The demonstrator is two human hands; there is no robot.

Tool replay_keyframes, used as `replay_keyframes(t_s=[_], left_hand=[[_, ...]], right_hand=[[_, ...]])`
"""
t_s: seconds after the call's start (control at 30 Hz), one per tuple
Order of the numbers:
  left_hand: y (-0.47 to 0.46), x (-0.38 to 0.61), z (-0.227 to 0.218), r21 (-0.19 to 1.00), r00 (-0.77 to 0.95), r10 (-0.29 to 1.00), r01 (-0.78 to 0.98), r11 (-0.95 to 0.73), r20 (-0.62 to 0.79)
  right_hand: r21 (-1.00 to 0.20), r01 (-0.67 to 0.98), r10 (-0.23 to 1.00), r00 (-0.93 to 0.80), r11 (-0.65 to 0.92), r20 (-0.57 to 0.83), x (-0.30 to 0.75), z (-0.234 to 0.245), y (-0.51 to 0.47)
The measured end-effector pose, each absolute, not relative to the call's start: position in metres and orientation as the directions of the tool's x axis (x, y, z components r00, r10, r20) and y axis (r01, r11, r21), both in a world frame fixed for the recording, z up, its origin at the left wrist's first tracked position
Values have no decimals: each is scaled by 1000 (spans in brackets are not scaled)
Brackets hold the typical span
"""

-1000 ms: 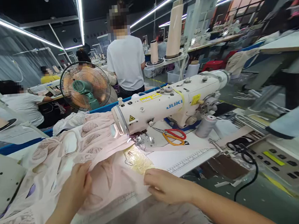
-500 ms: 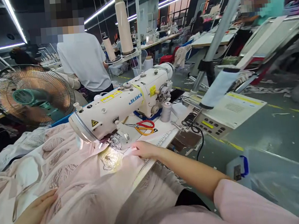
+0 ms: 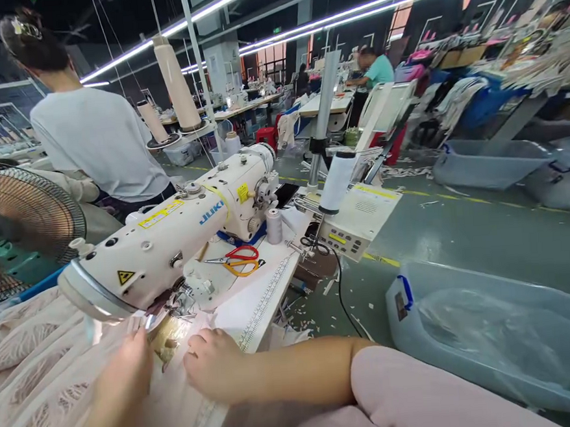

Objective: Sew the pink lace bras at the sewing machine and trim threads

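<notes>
A white JUKI sewing machine (image 3: 170,241) stands on the table, its needle area lit above a shiny metal plate (image 3: 167,342). Pale pink fabric with lace patches (image 3: 38,393) spreads over the left of the table and under the machine head. My left hand (image 3: 124,368), somewhat blurred, pinches the fabric just left of the needle area. To the right of the plate, my right hand (image 3: 215,365) has its fingers curled down on the cloth edge. Scissors with red and orange handles (image 3: 242,261) and a grey thread spool (image 3: 274,227) are behind my hands.
A fan (image 3: 25,205) stands at the left, near a person in a white shirt (image 3: 94,139). Thread cones (image 3: 177,84) rise behind the machine. A control box (image 3: 358,218) sits at the table's right, and a clear plastic bin (image 3: 489,336) is on the floor.
My left hand has moved from the lower-left fabric up to the needle area. My right hand has curled onto the cloth near the plate. The camera view has turned to the right.
</notes>
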State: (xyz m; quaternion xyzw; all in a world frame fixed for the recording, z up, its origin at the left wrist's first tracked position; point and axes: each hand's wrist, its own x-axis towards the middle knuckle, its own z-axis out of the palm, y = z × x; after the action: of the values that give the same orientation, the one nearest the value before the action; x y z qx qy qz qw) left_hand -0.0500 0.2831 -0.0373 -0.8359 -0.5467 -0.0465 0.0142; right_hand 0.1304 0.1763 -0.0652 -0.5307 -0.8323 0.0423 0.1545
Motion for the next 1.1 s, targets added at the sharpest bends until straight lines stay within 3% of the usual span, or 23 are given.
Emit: replay_keyframes(t_s=[0.17,0.33,0.43,0.57,0.67,0.77,0.87,1.1], left_hand=[[299,-31,-35,-22,136,990,990,-137,-20],[306,-40,-24,-1,50,997,999,-50,-54],[283,-40,-18,18,117,993,993,-117,-10],[235,-40,-24,132,425,904,900,-416,-44],[212,-44,-45,207,591,806,788,-580,9],[209,-51,-68,156,650,749,733,-662,130],[216,-54,-81,104,643,744,739,-665,181],[233,-48,-80,137,596,767,761,-634,238]], right_hand=[[-227,821,842,-461,524,280,127,-84,170],[-216,669,701,-696,711,153,127,-85,179],[-199,536,565,-814,821,137,131,-74,196],[-195,419,451,-878,887,163,139,-62,214],[-200,475,508,-843,857,178,146,-63,209],[-240,559,606,-759,794,238,156,-72,193],[-308,624,692,-686,718,225,167,-82,180],[-389,685,780,-599,616,181,175,-92,176]])
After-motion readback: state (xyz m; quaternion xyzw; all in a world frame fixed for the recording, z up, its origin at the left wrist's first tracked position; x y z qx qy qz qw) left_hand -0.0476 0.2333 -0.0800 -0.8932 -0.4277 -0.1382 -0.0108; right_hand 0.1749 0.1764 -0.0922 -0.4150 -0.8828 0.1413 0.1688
